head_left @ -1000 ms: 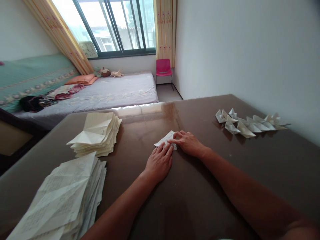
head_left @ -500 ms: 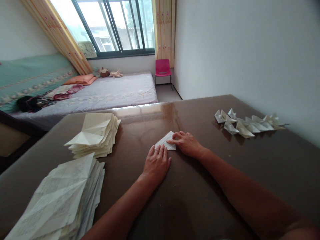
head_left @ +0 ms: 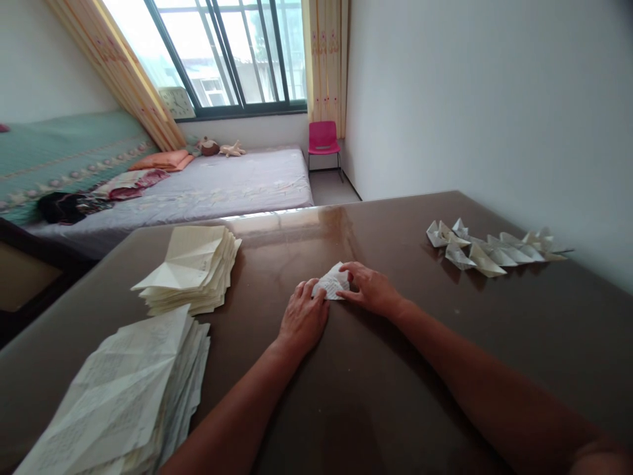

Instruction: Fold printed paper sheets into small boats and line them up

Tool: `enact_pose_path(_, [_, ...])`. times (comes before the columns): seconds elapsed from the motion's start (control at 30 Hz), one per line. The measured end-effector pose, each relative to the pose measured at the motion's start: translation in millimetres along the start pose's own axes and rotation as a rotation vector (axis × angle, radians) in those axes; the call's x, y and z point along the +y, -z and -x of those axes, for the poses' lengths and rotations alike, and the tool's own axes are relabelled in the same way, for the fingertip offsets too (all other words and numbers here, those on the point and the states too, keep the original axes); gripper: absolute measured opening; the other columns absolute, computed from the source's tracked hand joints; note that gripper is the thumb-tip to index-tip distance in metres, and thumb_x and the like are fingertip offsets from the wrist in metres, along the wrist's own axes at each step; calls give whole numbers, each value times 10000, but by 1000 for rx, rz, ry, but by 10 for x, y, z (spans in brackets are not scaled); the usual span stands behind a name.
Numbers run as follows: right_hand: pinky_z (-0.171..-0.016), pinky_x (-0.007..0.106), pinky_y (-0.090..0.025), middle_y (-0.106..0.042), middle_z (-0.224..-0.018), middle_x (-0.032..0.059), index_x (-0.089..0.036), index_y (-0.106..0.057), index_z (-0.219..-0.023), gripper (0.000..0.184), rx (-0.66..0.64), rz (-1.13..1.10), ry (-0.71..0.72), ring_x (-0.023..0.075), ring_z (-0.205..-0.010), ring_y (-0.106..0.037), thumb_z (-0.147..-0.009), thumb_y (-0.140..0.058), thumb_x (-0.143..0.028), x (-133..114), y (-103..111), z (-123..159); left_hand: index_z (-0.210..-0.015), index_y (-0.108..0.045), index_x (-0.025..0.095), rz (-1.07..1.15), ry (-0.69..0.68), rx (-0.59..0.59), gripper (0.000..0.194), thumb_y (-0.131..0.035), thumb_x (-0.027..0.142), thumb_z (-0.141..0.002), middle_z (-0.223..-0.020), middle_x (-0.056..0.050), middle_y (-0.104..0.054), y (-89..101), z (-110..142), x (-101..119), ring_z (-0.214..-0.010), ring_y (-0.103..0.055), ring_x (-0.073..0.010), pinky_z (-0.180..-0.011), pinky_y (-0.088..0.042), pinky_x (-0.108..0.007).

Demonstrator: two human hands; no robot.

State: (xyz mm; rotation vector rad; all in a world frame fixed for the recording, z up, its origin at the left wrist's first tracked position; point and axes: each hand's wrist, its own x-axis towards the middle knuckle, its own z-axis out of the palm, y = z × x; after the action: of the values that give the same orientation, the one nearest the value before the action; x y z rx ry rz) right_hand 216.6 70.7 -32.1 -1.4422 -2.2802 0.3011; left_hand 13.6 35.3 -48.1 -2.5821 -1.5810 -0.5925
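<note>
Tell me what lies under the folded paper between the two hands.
The folded paper rests on the brown table, left hand and right hand on its edges. Anything beneath the paper is hidden.

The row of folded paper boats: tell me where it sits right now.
In the head view, the folded paper boats lie at the table's far right edge by the white wall, well right of the right hand.

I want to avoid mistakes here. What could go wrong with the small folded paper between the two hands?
The folded paper is tiny and pinched between the left hand and right hand, so a crease may go crooked. On the glossy table it might also slip.
</note>
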Motion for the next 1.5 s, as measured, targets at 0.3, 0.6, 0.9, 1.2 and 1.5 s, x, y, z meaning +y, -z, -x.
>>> enact_pose_path(0.3, [-729,256,-462,-620,-1132,45,-276,-681,-999,179,-106,261,188,171,-940,-585,-914,-526,-245,-57,105,14,-999,-565,206,118,-25,10,175,-436,297,-922,-1124,-75,-583,122,6,101,-980,-563,-208,-870,-499,-362])
enact_pose_path(0.6, [-903,328,-476,-693,-1092,55,-197,-684,-872,197,-75,-98,408,173,-1010,-593,-897,-504,-122,239,-4,-87,-1261,-517,216,206,9,162,514,-377,12,-810,-1377,-65,-480,76,-75,-139,-1310,-386,-228,-1093,-377,-448])
enact_pose_path(0.9, [-916,345,-468,-695,-1057,63,-199,-690,-894,234,-17,-251,373,167,-1013,-585,-905,-464,-139,277,-42,-105,-1167,-628,248,268,-217,-81,311,-466,233,-902,-1272,-30,-595,99,-13,-83,-1178,-490,-217,-1049,-440,-406])
enact_pose_path(1.2, [-737,247,-493,-651,-1017,47,-201,-709,-954,176,-226,-342,250,130,-798,-618,-818,-656,-300,331,150,-88,-1172,-626,212,95,-157,-62,331,-487,365,-913,-1336,-68,-539,62,-8,-74,-1188,-466,-260,-1028,-450,-438])
enact_pose_path(1.5, [-866,298,-479,-684,-959,69,-189,-711,-928,182,29,-295,242,163,-916,-624,-899,-531,-204,191,-192,-113,-1316,-516,195,115,-157,-41,395,-393,209,-941,-1349,-65,-545,-29,-40,-148,-1223,-459,-237,-1041,-438,-430])
